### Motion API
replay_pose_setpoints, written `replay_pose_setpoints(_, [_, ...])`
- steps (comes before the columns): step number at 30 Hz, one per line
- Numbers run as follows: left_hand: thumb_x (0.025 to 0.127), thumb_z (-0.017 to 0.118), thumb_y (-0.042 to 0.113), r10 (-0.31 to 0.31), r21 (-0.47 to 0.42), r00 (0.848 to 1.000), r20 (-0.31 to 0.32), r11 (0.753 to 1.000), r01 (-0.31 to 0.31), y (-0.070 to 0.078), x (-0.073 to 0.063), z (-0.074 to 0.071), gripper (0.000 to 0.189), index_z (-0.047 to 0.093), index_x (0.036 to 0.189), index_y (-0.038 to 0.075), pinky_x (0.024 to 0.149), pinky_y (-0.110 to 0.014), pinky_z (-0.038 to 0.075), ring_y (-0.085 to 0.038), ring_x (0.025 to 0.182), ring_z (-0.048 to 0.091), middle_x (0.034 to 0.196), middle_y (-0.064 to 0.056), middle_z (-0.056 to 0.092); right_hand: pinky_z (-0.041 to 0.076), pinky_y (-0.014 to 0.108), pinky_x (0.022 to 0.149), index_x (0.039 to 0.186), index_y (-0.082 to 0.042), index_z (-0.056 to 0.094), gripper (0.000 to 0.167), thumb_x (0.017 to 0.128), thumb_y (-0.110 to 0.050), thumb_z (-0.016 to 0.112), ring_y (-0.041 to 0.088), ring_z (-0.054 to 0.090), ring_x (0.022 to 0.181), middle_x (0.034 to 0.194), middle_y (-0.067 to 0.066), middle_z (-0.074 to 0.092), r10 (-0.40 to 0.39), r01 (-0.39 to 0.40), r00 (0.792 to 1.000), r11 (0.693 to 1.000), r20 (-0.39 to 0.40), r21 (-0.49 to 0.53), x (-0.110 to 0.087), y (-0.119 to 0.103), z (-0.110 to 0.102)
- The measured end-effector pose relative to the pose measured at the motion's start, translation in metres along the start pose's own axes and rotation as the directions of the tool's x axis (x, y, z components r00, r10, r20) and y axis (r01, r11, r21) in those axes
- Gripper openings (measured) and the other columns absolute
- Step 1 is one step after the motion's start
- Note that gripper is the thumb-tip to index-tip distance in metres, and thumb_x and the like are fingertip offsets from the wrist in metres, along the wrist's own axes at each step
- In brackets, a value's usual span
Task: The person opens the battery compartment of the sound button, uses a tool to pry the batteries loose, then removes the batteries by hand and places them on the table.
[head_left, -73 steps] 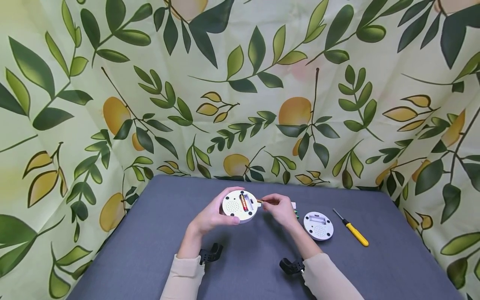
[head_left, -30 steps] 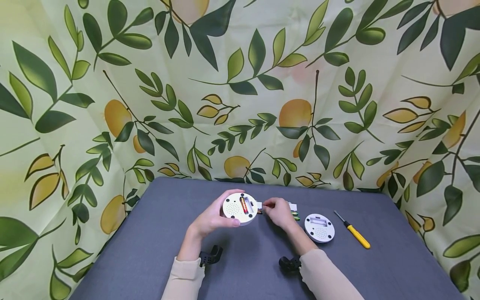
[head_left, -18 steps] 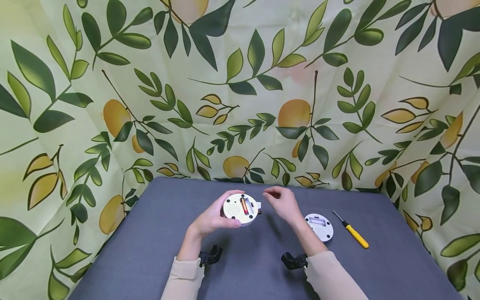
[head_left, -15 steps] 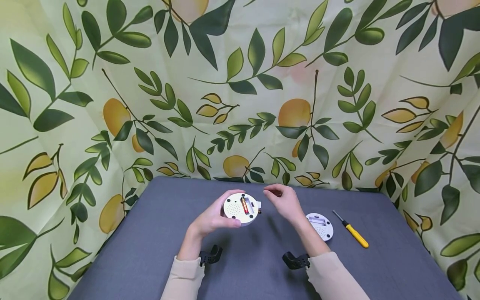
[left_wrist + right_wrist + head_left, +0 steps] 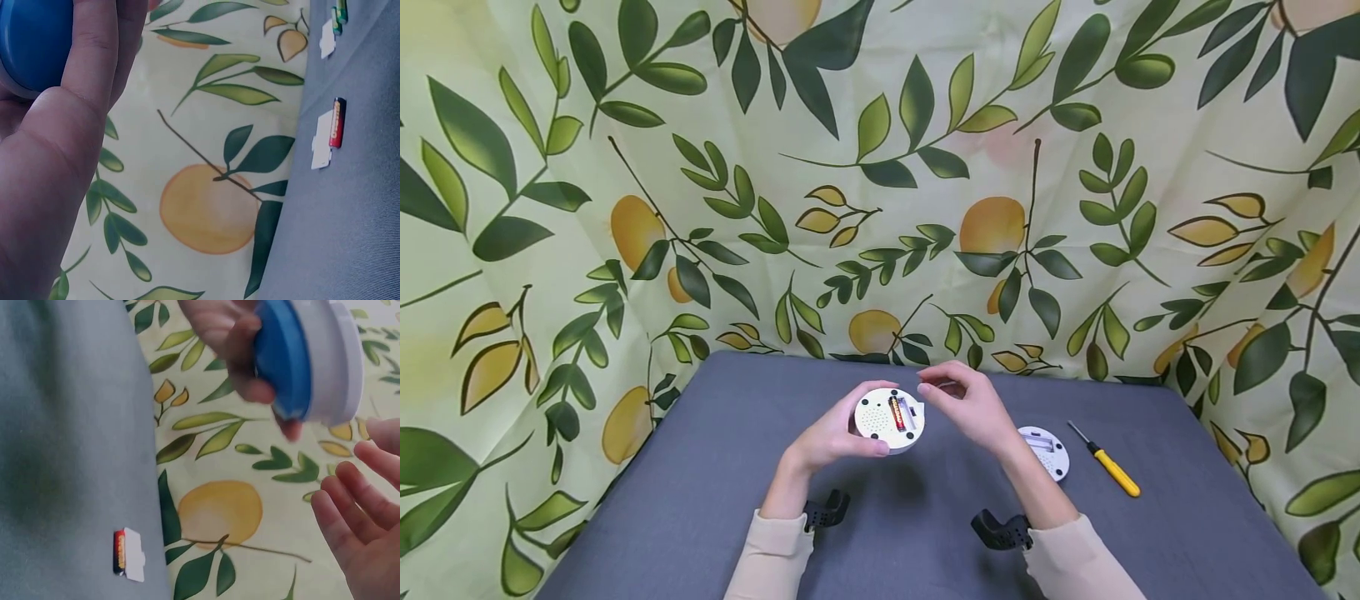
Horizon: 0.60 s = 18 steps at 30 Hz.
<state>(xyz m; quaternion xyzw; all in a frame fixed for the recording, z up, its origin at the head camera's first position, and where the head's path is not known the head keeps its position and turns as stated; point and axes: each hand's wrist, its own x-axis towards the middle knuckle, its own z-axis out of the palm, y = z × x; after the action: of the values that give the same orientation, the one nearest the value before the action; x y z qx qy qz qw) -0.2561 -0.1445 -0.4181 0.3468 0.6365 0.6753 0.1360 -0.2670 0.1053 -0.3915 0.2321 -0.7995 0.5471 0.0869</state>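
My left hand [image 5: 829,435] grips a round white device [image 5: 874,423], tilted so its underside faces me. A red battery [image 5: 897,414] lies in one slot of its open battery compartment; the slot beside it is bare. The device's other side is blue in both wrist views. My right hand [image 5: 976,407] hovers by the device's right edge, its fingers loosely bent and nothing visible between them. On the table, a loose red battery [image 5: 337,123] rests against a small white cover [image 5: 322,140]; the held device mostly hides them in the head view.
Partly behind my right forearm lies a second round white device [image 5: 1051,458], its compartment uncovered. A yellow-handled screwdriver [image 5: 1112,471] is to its right. Green batteries [image 5: 337,20] and another white cover [image 5: 327,39] lie farther along the table. Leaf-patterned cloth [image 5: 880,250] stands behind.
My right hand held a battery, lowered it beside the white cover and let go. It then rose and moved back toward the device. My left hand and the device shifted slightly right.
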Motion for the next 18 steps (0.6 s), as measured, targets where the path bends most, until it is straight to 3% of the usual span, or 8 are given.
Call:
replay_pose_setpoints(8, [0.082,0.082,0.016,0.004,0.020,1.000,0.015,1.000,-0.004,-0.002,0.002,0.000,0.080,0.038,0.148,0.000,0.089,-0.029,0.053,-0.022,0.108,0.059,0.128,-0.017,0.055,0.054,0.032,0.089,0.113,-0.008,0.075,0.021,0.092,-0.014,0.076,0.018,0.066,0.100,0.111,0.008,0.068,-0.103,0.102,0.992,0.995,0.079,0.018,-0.003,-0.012,0.008])
replay_pose_setpoints(18, [0.083,0.081,0.013,-0.002,0.002,1.000,0.019,1.000,0.002,0.000,0.002,0.003,0.081,0.036,0.148,-0.002,0.086,-0.028,0.054,-0.020,0.105,0.061,0.129,-0.016,0.054,0.053,0.039,0.094,0.112,-0.010,0.076,0.022,0.091,-0.014,0.076,0.020,0.061,0.103,0.110,0.005,0.063,-0.129,0.127,0.985,0.992,0.117,0.027,-0.004,-0.014,0.016])
